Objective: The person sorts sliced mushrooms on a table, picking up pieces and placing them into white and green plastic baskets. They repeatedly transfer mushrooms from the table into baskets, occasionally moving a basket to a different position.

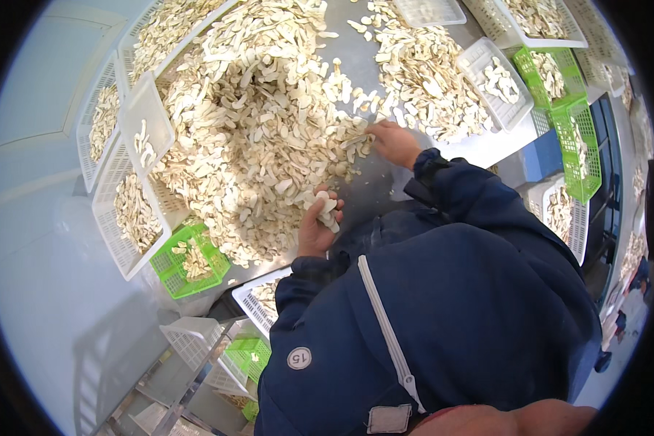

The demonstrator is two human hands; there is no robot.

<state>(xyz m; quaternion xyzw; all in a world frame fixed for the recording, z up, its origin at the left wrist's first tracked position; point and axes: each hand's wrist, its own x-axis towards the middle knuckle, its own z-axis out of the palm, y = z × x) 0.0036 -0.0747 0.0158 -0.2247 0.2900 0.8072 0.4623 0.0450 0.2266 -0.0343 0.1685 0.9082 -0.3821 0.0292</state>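
A big heap of pale dried slices (261,141), apparently cut root or mushroom, covers much of a metal table (354,49). My left hand (317,226) is palm up at the near edge of the heap, its fingers curled around several pale slices (326,211). At the heap's right edge, my right hand (395,143) touches slices with its fingertips; whether it grips one is hidden. Beyond that hand lies a second, smaller pile of slices (428,82).
A white tray (515,117) holding a few slices lies right of the smaller pile. Another tray (166,117) leans at left, among white baskets (106,223). Green baskets stand at left (166,272) and right (594,169). A basket (242,297) stands below the table's near edge.
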